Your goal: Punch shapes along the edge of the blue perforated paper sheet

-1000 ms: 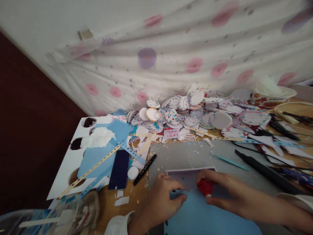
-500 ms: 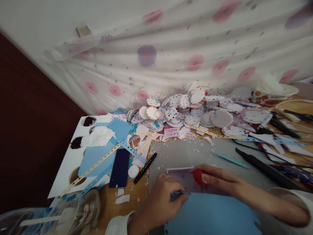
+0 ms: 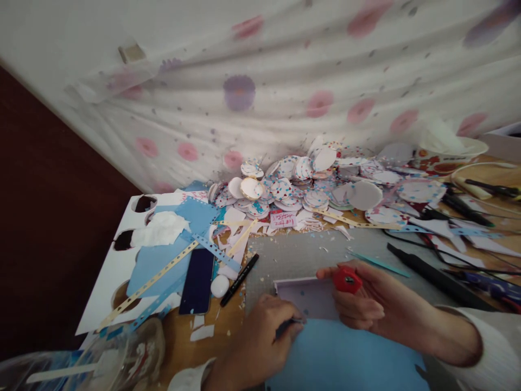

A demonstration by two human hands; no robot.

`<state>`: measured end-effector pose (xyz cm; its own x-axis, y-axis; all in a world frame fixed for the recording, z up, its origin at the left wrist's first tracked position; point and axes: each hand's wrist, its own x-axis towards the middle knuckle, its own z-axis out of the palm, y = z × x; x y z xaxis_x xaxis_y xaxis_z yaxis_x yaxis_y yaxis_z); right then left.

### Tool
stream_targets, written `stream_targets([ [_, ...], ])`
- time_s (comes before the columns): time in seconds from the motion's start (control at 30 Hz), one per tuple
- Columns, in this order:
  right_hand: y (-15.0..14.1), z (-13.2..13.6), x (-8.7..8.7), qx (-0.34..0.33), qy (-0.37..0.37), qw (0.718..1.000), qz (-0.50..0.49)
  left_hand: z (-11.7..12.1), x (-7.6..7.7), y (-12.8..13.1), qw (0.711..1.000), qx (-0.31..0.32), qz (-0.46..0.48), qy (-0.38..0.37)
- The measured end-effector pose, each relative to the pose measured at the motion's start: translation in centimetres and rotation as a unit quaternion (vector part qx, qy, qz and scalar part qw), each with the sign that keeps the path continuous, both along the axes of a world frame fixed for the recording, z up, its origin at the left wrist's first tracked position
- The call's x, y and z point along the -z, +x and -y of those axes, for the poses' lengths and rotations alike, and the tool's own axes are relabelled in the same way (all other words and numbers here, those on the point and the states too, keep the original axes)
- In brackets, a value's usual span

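My right hand [image 3: 366,301] is closed around a small red craft punch [image 3: 348,279]. The punch is raised and turned so that a dark opening shows on its face. My left hand [image 3: 271,331] pinches a slim dark tool [image 3: 285,327] whose kind I cannot make out. Its tip is at the top left edge of a blue paper sheet [image 3: 358,353]. Behind that sheet lies a purplish flat piece with a pale rim [image 3: 311,296], with a small blue bit on it. The blue sheet has a notch at its right edge.
A grey cutting mat [image 3: 285,255] lies beneath the work. Piled paper discs [image 3: 293,187] run along the curtain. To the left are a dark phone [image 3: 196,282], a black marker [image 3: 240,279] and punched strips [image 3: 150,282]. Teal tweezers [image 3: 380,263] and a black tool [image 3: 435,279] lie right.
My right hand has lifted the red punch off the purplish piece and turned it over. My left hand stays near the sheet's edge. The view has shifted slightly.
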<state>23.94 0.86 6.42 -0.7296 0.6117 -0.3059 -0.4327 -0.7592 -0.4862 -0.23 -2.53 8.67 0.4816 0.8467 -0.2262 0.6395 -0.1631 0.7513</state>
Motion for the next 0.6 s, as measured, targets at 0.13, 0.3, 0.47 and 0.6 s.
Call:
stream_targets([
  [0.13,0.1,0.1,0.5,0.013,0.025,0.999,0.018,-0.1,0.0,0.0,1.000,-0.008,0.016,-0.004],
  [0.3,0.2,0.2,1.4,0.040,0.024,0.995,0.086,0.0,0.6,0.5,1.000,-0.018,0.017,0.007],
  [0.47,-0.1,0.4,1.9,0.011,0.002,0.997,0.071,-0.6,0.4,0.5,0.998,-0.036,0.009,0.049],
  [0.6,1.0,0.5,0.9,0.046,0.013,0.996,0.070,-1.4,-1.0,-1.3,0.998,-0.030,0.012,0.050],
])
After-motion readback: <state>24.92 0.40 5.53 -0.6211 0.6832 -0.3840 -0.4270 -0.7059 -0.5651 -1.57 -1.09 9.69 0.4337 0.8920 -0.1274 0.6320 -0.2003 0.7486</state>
